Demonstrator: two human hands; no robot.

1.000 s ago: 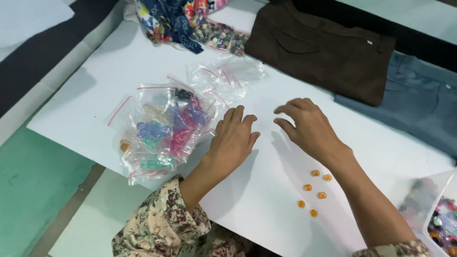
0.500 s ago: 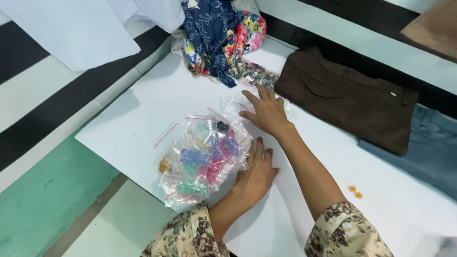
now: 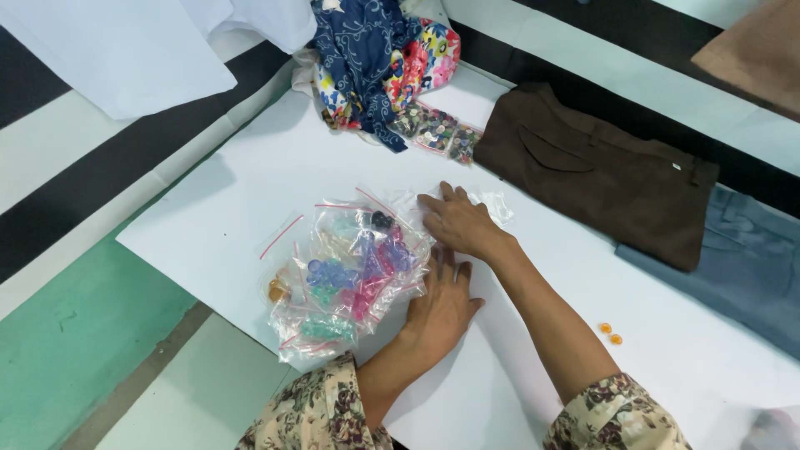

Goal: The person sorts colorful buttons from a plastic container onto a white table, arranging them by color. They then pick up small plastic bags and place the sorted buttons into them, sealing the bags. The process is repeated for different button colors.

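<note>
A heap of small clear zip bags (image 3: 346, 275) filled with coloured buttons lies on a white sheet (image 3: 250, 192). My left hand (image 3: 442, 304) rests flat on the sheet, its fingers touching the right edge of the heap. My right hand (image 3: 458, 221) lies just above it, fingers spread on an empty-looking clear bag (image 3: 487, 204) at the heap's upper right. Neither hand grips anything. Two orange buttons (image 3: 611, 333) lie loose to the right of my right forearm.
Brown trousers (image 3: 592, 171) and a blue-grey garment (image 3: 733, 267) lie to the right. A floral and navy cloth pile (image 3: 379, 58) with more button bags (image 3: 437, 133) sits at the top. White fabric (image 3: 125, 50) lies at top left.
My view has swung left and away from the loose orange buttons. My right hand moved from beside those buttons to the top right of the bag heap. The left hand stayed by the heap.
</note>
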